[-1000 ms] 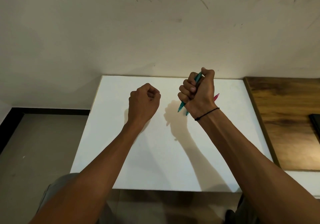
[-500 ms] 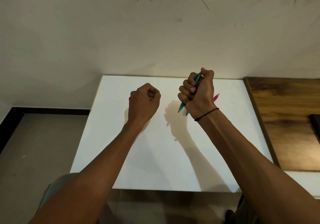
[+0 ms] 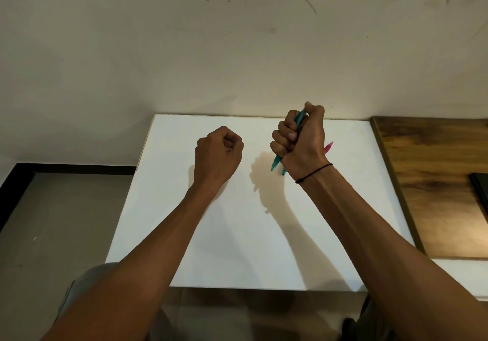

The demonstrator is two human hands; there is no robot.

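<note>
In the head view, the right hand [image 3: 301, 142] is raised above the white desk [image 3: 237, 248], near its far edge. Its grip is closed in a fist round a bundle of pens. Two teal pens [image 3: 276, 161] are clamped under the curled fingers [image 3: 284, 132]. Their lower ends stick out below the fist toward the desk, and one upper end shows beside the thumb. A pink pen [image 3: 328, 147] is held in the same fist, and only its end is seen, jutting out behind the back of the hand to the right. A thin black band [image 3: 314, 173] is worn at the right wrist.

The left hand [image 3: 219, 153] is held to the left, well apart from the pens. Its grip is curled tight into a fist, and nothing is seen inside it. Shadows of both arms are cast on the desk.

A wooden board [image 3: 435, 182] lies just beside the desk on the right, and a dark object [image 3: 481, 190] is cut off by the picture's edge on it.
</note>
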